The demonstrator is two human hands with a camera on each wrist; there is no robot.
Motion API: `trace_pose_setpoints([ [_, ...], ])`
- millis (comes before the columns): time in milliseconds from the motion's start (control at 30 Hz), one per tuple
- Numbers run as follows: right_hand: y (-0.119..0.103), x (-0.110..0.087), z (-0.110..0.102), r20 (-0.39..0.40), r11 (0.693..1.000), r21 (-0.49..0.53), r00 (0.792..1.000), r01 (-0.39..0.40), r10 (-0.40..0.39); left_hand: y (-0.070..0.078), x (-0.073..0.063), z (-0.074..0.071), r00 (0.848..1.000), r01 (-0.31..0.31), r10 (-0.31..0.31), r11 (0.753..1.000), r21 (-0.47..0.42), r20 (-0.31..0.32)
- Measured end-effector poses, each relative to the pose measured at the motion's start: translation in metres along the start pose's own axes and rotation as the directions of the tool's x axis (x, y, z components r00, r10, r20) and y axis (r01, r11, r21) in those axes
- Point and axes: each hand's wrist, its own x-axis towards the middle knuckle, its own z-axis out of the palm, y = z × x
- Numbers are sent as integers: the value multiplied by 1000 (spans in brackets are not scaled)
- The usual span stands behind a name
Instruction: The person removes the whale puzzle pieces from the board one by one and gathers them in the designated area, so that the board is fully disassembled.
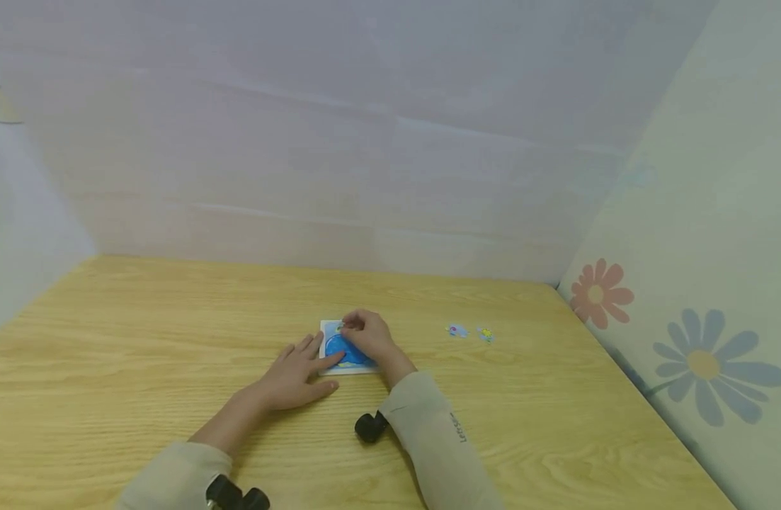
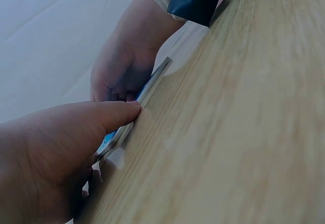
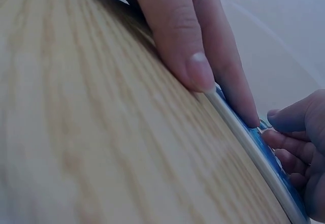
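A small puzzle board with a white border and blue picture lies flat on the wooden table. My left hand rests at its left side with straight, spread fingers; the index finger reaches onto the picture and the thumb lies by the near edge. Over the board's upper part, my right hand has curled fingers and pinches a small puzzle piece, mostly hidden by the fingertips. In the left wrist view, the board's edge shows beside the left thumb.
Two loose puzzle pieces, one bluish-purple and one with yellow, lie on the table right of the board. A pale cloth wall stands behind, and a flower-printed panel borders the right edge.
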Motion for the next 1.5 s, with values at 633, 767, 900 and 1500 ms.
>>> trace_pose_setpoints([
  [633, 4, 3, -1, 42, 996, -52, 997, 67, -65, 5, 1, -2, 1000, 0, 0, 1000, -15, 11],
  [767, 4, 3, -1, 35, 997, -39, 997, 63, -61, 6, 2, -2, 1000, 0, 0, 1000, -11, 11],
  [900, 5, 2, -3, 17, 998, 8, 998, 58, -58, 4, 3, -1, 1000, -1, 1, 1000, -4, 6],
  [1500, 15, 7, -24, 24, 948, 311, 998, -64, 60, 2, 3, 1, 1000, 25, -25, 1000, 13, -6],
])
